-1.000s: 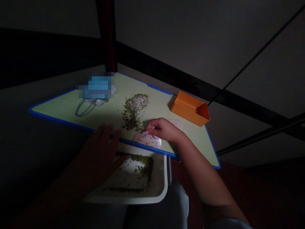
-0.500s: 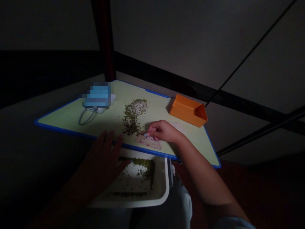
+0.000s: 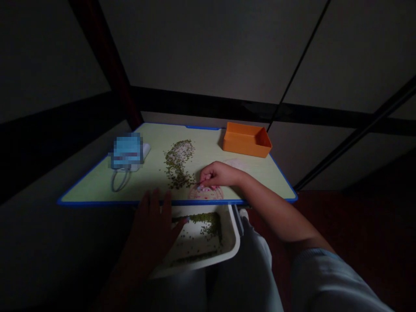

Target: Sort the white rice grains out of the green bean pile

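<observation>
A spread of small green beans mixed with pale grains (image 3: 178,161) lies on the light green tabletop (image 3: 147,184). My right hand (image 3: 216,174) rests at the near right end of this spread, above a round reddish print (image 3: 205,196). Its fingers are pinched together, and whatever is between them is too small to make out. My left hand (image 3: 157,221), in shadow, has its fingers spread at the blue front edge of the table. Its thumb reaches over a white tray (image 3: 236,232) below the edge, which has green beans (image 3: 212,222) in it.
An orange open box (image 3: 247,141) stands at the back right of the tabletop. At the left sits a blurred-out blue-screened device (image 3: 127,149) with a looped grey cable (image 3: 113,180). Dark wall panels (image 3: 201,47) rise behind the table.
The head view has turned, so the table looks more level and the box appears further left. Both hands keep nearly the same places on the table, the right one still pinched.
</observation>
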`<state>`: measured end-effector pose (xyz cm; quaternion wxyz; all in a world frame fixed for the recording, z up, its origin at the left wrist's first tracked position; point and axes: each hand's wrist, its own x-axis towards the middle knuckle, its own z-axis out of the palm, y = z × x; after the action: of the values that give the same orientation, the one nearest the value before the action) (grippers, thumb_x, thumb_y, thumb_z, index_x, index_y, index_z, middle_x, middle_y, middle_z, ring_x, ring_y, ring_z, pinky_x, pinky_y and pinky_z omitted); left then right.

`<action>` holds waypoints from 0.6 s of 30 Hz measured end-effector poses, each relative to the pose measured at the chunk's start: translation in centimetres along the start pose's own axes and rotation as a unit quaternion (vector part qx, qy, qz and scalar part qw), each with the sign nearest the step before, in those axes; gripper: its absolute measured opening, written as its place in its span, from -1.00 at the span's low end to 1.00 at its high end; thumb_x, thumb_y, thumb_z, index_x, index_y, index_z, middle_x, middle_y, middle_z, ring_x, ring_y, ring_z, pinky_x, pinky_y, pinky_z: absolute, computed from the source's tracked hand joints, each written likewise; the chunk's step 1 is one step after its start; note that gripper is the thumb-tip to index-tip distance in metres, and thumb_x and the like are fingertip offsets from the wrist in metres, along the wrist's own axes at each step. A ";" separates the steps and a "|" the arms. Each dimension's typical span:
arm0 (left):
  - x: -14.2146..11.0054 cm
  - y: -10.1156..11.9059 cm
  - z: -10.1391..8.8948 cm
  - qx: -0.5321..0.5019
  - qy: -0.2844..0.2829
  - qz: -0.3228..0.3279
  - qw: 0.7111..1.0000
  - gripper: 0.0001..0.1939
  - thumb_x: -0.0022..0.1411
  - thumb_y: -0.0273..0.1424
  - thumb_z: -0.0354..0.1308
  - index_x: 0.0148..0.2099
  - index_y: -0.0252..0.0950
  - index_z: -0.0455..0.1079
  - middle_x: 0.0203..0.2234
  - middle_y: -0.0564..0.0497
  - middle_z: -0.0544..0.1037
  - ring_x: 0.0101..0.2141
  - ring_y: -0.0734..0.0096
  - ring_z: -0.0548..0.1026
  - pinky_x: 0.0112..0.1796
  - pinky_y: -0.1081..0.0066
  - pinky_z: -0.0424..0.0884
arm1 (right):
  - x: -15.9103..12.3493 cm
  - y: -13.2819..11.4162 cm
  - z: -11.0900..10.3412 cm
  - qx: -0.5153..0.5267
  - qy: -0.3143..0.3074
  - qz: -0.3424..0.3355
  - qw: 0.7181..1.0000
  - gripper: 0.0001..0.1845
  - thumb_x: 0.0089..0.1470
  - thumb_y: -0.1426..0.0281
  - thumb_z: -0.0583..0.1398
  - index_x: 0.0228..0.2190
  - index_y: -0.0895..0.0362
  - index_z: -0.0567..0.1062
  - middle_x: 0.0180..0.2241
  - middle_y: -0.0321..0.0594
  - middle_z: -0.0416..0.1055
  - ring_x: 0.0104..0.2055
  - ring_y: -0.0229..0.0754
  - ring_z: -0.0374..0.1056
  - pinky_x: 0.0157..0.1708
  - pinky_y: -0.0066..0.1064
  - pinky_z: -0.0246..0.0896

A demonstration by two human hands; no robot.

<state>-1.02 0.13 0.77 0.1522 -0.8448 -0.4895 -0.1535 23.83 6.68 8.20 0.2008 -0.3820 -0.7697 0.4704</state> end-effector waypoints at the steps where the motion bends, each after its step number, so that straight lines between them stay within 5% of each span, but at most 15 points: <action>1: 0.0 0.0 0.0 -0.002 -0.006 -0.002 1.000 -0.15 0.09 0.04 -0.09 0.21 -0.55 0.01 0.14 -0.57 0.14 0.19 -0.35 0.07 0.08 -0.11 0.13 | 0.0 0.1 -0.1 0.013 0.001 -0.001 1.000 -0.87 -0.05 0.40 0.25 -0.50 0.23 0.44 -0.71 -0.44 0.29 -0.66 -0.41 0.19 -0.62 -0.55 0.06; 5: 0.1 0.1 -0.1 -0.004 -0.007 -0.004 1.000 -0.16 0.09 0.03 -0.06 0.20 -0.56 0.03 0.13 -0.57 0.15 0.19 -0.34 0.09 0.08 -0.11 0.13 | -0.5 0.1 -0.5 0.069 0.051 -0.007 0.996 -0.73 -0.14 0.26 0.30 -0.51 0.23 0.45 -0.70 -0.42 0.31 -0.67 -0.42 0.15 -0.63 -0.56 0.02; 11: 0.3 0.2 -0.2 -0.010 0.004 -0.013 1.000 -0.19 0.06 -0.02 -0.01 0.18 -0.56 0.07 0.12 -0.55 0.17 0.17 -0.35 0.11 0.07 -0.09 0.14 | -4.1 0.5 1.6 0.127 0.286 0.021 0.950 -0.65 -0.15 0.16 0.30 -0.51 0.23 0.47 -0.70 -0.42 0.26 -0.66 -0.43 0.06 -0.64 -0.56 -0.09; 18: 0.7 0.6 -0.4 -0.018 0.006 -0.031 0.999 -0.20 0.05 -0.06 0.02 0.18 -0.57 0.06 0.12 -0.56 0.18 0.20 -0.33 0.06 0.08 -0.09 0.11 | -6.4 1.7 4.8 0.014 0.391 0.057 0.919 -0.67 -0.06 0.18 0.24 -0.46 0.23 0.57 -0.65 -0.30 0.36 -0.60 -0.35 0.14 -0.58 -0.51 0.00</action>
<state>-0.14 0.25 1.34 0.1350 -0.8311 -0.5115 -0.1716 25.37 -0.56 4.73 0.4634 -0.5763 -0.6002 0.3049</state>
